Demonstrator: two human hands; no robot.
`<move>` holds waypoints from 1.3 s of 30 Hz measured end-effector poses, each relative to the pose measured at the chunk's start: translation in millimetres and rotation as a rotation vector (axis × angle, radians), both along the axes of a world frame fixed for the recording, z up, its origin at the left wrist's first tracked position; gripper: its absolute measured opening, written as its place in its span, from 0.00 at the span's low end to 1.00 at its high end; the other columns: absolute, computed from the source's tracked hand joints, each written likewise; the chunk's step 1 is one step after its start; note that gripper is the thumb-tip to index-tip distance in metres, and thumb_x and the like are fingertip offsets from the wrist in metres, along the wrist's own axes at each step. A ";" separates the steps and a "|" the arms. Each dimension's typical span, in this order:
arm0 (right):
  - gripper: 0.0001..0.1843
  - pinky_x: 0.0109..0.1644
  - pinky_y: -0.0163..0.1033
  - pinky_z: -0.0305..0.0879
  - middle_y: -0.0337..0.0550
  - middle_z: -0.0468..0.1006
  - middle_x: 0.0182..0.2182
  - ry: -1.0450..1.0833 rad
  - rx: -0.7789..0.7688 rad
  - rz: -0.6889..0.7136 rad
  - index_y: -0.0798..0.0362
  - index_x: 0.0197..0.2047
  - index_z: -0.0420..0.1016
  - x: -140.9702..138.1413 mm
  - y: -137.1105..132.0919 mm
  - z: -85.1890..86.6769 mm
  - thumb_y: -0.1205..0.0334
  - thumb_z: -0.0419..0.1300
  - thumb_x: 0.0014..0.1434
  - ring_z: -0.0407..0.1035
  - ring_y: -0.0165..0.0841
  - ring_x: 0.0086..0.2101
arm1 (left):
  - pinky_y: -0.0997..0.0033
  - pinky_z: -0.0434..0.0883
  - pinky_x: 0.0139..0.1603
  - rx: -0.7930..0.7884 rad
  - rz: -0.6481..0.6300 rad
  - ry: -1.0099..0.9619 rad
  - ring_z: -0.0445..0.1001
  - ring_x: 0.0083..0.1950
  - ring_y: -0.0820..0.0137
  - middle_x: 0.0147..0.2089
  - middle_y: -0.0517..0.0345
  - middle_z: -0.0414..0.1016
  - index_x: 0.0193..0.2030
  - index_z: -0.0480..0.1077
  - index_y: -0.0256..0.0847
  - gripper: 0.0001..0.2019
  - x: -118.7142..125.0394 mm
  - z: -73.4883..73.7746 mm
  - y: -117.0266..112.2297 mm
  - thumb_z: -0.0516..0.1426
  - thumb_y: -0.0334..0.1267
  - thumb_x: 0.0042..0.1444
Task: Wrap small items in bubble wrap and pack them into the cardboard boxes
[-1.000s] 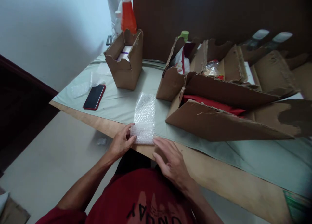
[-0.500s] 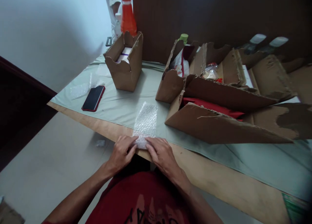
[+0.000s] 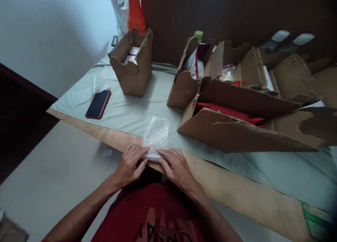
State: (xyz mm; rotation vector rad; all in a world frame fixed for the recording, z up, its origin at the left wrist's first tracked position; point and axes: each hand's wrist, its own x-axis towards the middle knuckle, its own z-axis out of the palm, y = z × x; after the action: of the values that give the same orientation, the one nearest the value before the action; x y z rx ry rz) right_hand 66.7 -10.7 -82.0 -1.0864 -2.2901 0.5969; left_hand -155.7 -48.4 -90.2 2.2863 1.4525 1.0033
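A strip of clear bubble wrap [image 3: 157,133] lies on the pale green cloth [image 3: 137,112] at the table's near edge. My left hand [image 3: 129,164] and my right hand [image 3: 174,165] both rest on its near end, fingers curled and pinching the rolled part between them. The roll hides whatever is inside it. The free end of the wrap stretches away from me towards the boxes.
A red-edged phone [image 3: 98,104] lies at the left on the cloth. A small open cardboard box [image 3: 131,66] stands behind it, with an orange bottle [image 3: 135,13] further back. Several torn cardboard boxes [image 3: 237,105] with packets crowd the right. The wooden table edge [image 3: 237,189] runs diagonally.
Both hands came together on the near end of the bubble wrap. The flat part of the wrap has grown shorter as its near end was rolled up.
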 end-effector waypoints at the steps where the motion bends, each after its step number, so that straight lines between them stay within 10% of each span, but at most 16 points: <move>1: 0.14 0.52 0.46 0.66 0.46 0.83 0.48 -0.005 0.012 -0.034 0.51 0.55 0.76 1.4 -1.5 2.4 0.68 0.57 0.69 0.74 0.40 0.47 | 0.57 0.74 0.51 -0.022 0.017 -0.006 0.78 0.47 0.61 0.47 0.49 0.80 0.64 0.66 0.41 0.20 0.6 -0.5 2.9 0.55 0.31 0.66; 8: 0.15 0.57 0.52 0.62 0.54 0.79 0.54 -0.203 0.226 0.000 0.53 0.54 0.76 -6.6 7.0 4.0 0.69 0.62 0.64 0.69 0.47 0.54 | 0.51 0.74 0.53 0.019 0.206 0.106 0.75 0.51 0.55 0.51 0.43 0.77 0.59 0.71 0.37 0.16 4.8 -8.9 40.5 0.56 0.36 0.67; 15: 0.16 0.52 0.47 0.66 0.46 0.84 0.46 -0.038 -0.031 -0.014 0.51 0.58 0.75 -3.0 14.5 -0.7 0.66 0.57 0.70 0.75 0.39 0.44 | 0.53 0.71 0.57 -0.012 0.057 0.028 0.74 0.52 0.59 0.50 0.49 0.78 0.62 0.67 0.41 0.17 1.9 -2.9 11.5 0.56 0.33 0.67; 21: 0.19 0.57 0.55 0.64 0.57 0.76 0.57 -0.172 0.167 -0.050 0.52 0.60 0.75 -10.7 12.6 5.2 0.62 0.62 0.66 0.68 0.49 0.55 | 0.49 0.72 0.56 -0.044 0.275 0.124 0.73 0.52 0.55 0.51 0.43 0.76 0.60 0.71 0.38 0.17 5.9 -10.3 43.5 0.56 0.38 0.66; 25: 0.18 0.55 0.52 0.65 0.53 0.80 0.53 -0.191 0.101 -0.016 0.50 0.58 0.76 -20.4 27.0 -2.6 0.68 0.61 0.66 0.72 0.45 0.52 | 0.48 0.73 0.59 -0.080 0.394 -0.131 0.74 0.55 0.56 0.54 0.44 0.76 0.60 0.72 0.39 0.18 2.0 -6.7 34.3 0.57 0.43 0.66; 32: 0.15 0.56 0.48 0.66 0.46 0.84 0.49 0.115 -0.070 -0.056 0.50 0.57 0.77 -14.6 4.6 8.1 0.66 0.59 0.69 0.76 0.39 0.48 | 0.57 0.77 0.58 -0.643 0.370 -0.925 0.79 0.58 0.56 0.59 0.40 0.77 0.70 0.61 0.35 0.39 14.2 5.3 -11.4 0.65 0.50 0.57; 39: 0.31 0.61 0.47 0.67 0.49 0.75 0.60 0.319 -0.500 -0.162 0.47 0.66 0.70 22.0 -30.5 27.9 0.59 0.66 0.61 0.70 0.42 0.57 | 0.68 0.80 0.45 -0.747 0.186 -0.930 0.81 0.43 0.64 0.52 0.50 0.79 0.73 0.59 0.42 0.43 42.5 5.3 -10.9 0.68 0.51 0.53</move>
State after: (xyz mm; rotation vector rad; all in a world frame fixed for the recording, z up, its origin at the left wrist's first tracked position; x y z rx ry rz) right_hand 88.7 -41.1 -54.1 -1.2755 -1.8008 1.2216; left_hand -113.3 -59.3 -84.8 0.9588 1.2809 1.0874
